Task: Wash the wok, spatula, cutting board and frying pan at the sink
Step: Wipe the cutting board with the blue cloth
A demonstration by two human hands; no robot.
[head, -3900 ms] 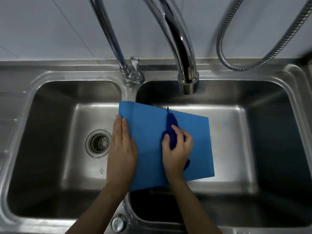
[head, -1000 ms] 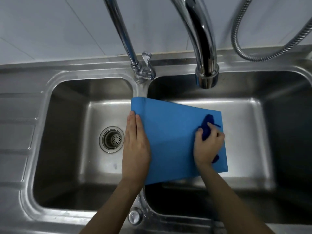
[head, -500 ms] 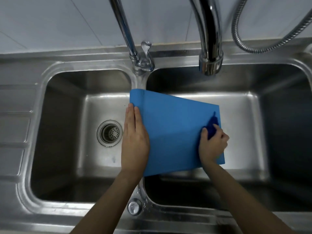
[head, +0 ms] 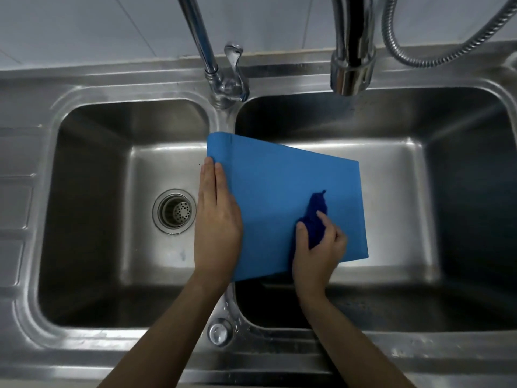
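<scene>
Scene: a person stands at a stainless steel double sink [head: 42, 113], seen from above, with both bare forearms reaching in.
Cutting board: a blue cutting board [head: 279, 186] lies tilted across the divider between the two basins, most of it over the right basin.
Left hand: the left hand [head: 216, 219] lies flat with straight fingers on the board's left edge, pressing it down; an open grip, nothing held.
Right hand: the right hand [head: 319, 247] has its fingers curled round a dark blue cloth [head: 316, 214], which it presses against the board's face near the lower right.
Taps: a thin tap [head: 201, 37] rises at the divider, and a thicker faucet [head: 351, 60] hangs over the right basin beside a coiled metal hose [head: 419, 61]; no water stream is visible.
Drain: a strainer [head: 174, 211] sits in the left basin floor.
Other task items: the wok, spatula and frying pan are not in view.
Risk of slipping: the board seems to balance on the narrow divider, so a hard wipe could likely pivot it and drop it into the right basin.
Risk of poor hold: only a flat palm steadies it; on wet plastic that hand might slide.
Risk of missed areas: the cloth covers little, so the far corners may go unwiped.
</scene>
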